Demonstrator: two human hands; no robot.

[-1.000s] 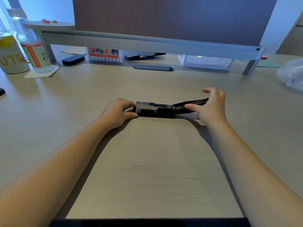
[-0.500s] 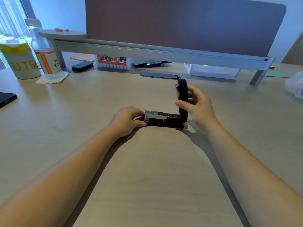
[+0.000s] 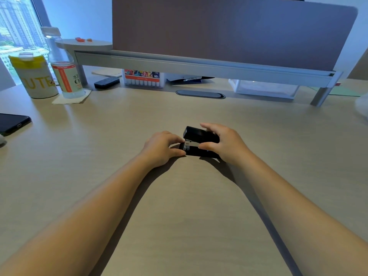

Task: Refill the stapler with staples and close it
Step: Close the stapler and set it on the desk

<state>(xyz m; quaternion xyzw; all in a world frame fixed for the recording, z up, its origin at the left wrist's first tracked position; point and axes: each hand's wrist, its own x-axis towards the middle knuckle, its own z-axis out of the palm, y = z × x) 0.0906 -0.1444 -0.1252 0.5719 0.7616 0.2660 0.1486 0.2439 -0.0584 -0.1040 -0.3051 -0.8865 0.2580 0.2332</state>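
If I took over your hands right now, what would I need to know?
Left hand: fingers pressed against the front end of the stapler's base, steadying it on the desk.
Right hand: wrapped over the stapler, thumb on its near side, fingers on the black top cover.
Done: the cover is folded down over the metal staple channel. Staples inside are hidden.
Left: a small gap shows at the front, so press it shut, then let go.
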